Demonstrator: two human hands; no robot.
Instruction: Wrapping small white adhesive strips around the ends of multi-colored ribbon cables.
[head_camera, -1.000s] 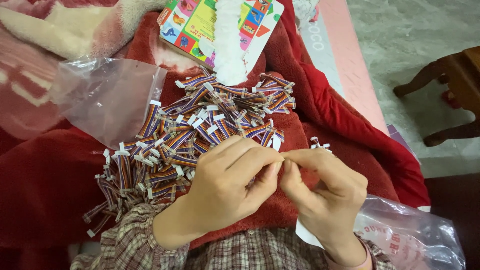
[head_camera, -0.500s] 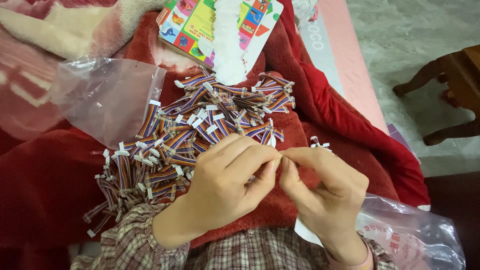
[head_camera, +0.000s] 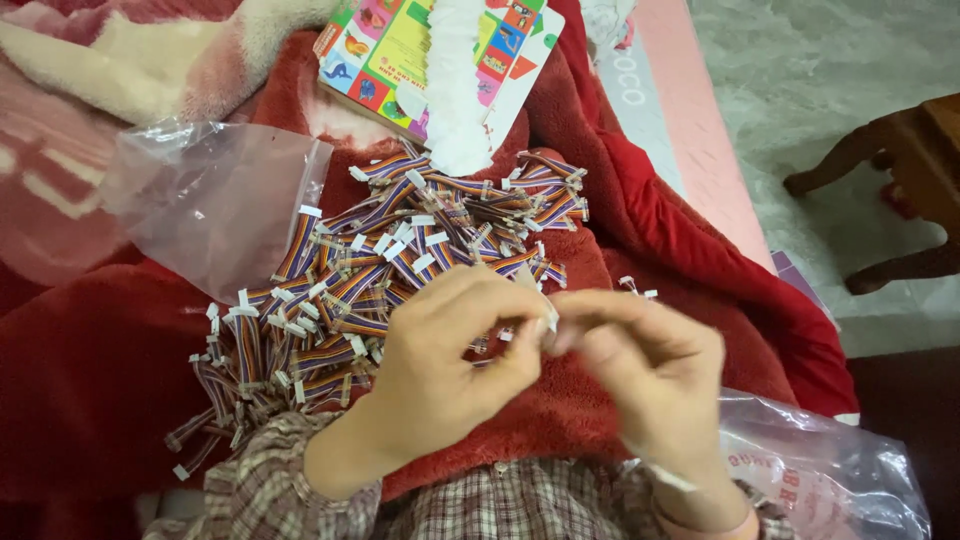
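Red fleece blanket, spread across the lap and bed, serving as the work surface. On it: one heap of short rainbow-striped ribbon cables with white connector ends, centre; one clear plastic bag, left of the heap and touching it; one colourful picture book, upper edge, with a white strip lying over it; one printed plastic bag, lower right corner.

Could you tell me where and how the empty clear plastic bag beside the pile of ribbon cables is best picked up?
Probably pinch the clear plastic bag at its free upper-right corner, coming from above. It lies flat and limp on the red blanket, and its lower edge sits against the ribbon cables, so that corner looks clearest.
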